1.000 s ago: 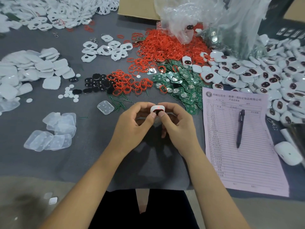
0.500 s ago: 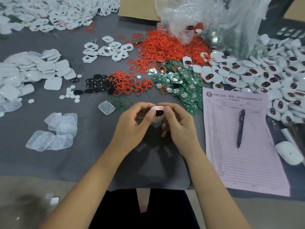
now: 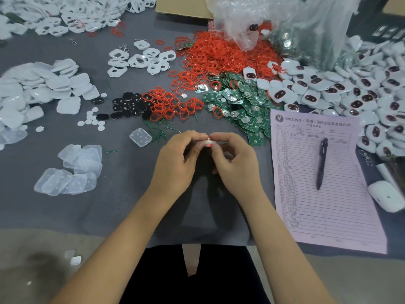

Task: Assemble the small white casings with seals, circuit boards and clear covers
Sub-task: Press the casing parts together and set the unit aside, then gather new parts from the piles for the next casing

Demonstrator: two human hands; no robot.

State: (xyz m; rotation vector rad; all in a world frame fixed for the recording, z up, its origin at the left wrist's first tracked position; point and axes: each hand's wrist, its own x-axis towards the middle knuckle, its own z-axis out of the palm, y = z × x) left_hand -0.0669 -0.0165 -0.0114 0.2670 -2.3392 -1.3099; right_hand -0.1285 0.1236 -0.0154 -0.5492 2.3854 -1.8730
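Both hands meet at the centre of the frame, just above the grey table (image 3: pixel 122 205). The left hand (image 3: pixel 175 163) and the right hand (image 3: pixel 235 163) have their fingertips curled in, pinching a small white casing (image 3: pixel 208 143) between them; a spot of red shows on it, and most of it is hidden by the fingers.

Just left of the hands lies a single clear cover (image 3: pixel 140 137), with a loose stack of more clear covers (image 3: pixel 72 172) at lower left. Above the hands sits a cluster of red seals (image 3: pixel 173 104) beside some black pieces (image 3: pixel 129 105), and a far larger heap of red seals (image 3: pixel 221 55) spreads toward the top centre. Green circuit boards (image 3: pixel 245 106) fan out to the upper right of the hands.

On the right lies a pink paper form (image 3: pixel 341 205) with a black pen (image 3: pixel 321 163) resting on it. Its printed header is in Chinese characters, and I can make out 百合 and 香港 and 化妆品有限公司; the rows below are too small to read. Finished white casings with dark windows (image 3: pixel 361 91) pile up at the far right, under a crumpled plastic bag (image 3: pixel 274 20). White shell halves (image 3: pixel 32 88) crowd the left edge.
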